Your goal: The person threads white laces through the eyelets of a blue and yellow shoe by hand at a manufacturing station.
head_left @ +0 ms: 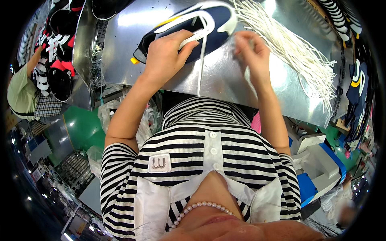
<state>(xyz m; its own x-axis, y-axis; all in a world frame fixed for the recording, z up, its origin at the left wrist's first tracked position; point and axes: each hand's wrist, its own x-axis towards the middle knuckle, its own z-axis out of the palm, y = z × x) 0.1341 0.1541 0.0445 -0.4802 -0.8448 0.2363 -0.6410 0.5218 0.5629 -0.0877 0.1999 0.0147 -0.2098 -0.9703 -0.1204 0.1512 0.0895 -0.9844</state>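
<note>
My left hand [167, 54] is closed on a navy shoe upper [221, 22] with white trim and yellow accents, thumb and fingers pinching near its opening. The upper lies slantwise over the metal table, toe toward the right. A white shoelace [202, 66] loops over it, and one end hangs past the table's near edge. Close to the toe, my right hand [253, 50] is raised with bent fingers. Motion smears its fingertips, so whether they grip anything is unclear.
Many loose white shoelaces [289, 48] lie in a long bundle on the right of the metal table [124, 52]. Black, white and red shoe uppers [60, 84] are piled at left, near another person [24, 92]. More navy uppers [358, 92] hang at right, above a blue-and-white box [317, 160].
</note>
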